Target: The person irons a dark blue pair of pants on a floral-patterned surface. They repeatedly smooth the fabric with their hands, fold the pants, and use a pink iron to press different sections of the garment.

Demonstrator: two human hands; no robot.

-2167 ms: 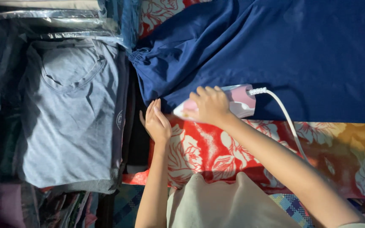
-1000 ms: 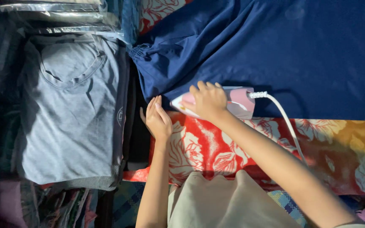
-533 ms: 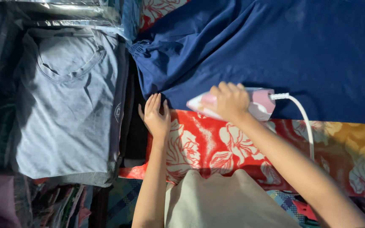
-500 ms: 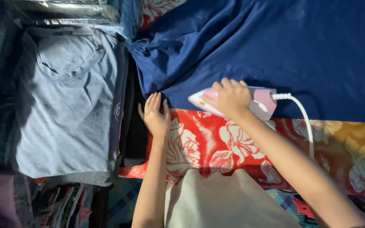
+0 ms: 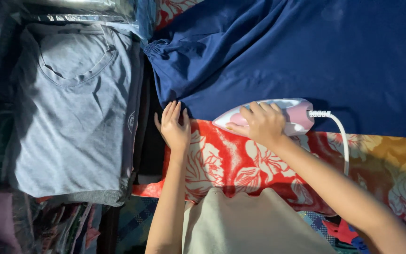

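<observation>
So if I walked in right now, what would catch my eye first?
Probably the big navy blue garment spread across the top, lying on a red floral cloth. At its lower edge the right hand grips a pink and white iron, while the left hand lies flat beside it. To the left sits a folded grey shirt.

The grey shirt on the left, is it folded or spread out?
Folded: the grey shirt lies as a neat rectangle, collar on top, sleeves tucked out of sight.
</observation>
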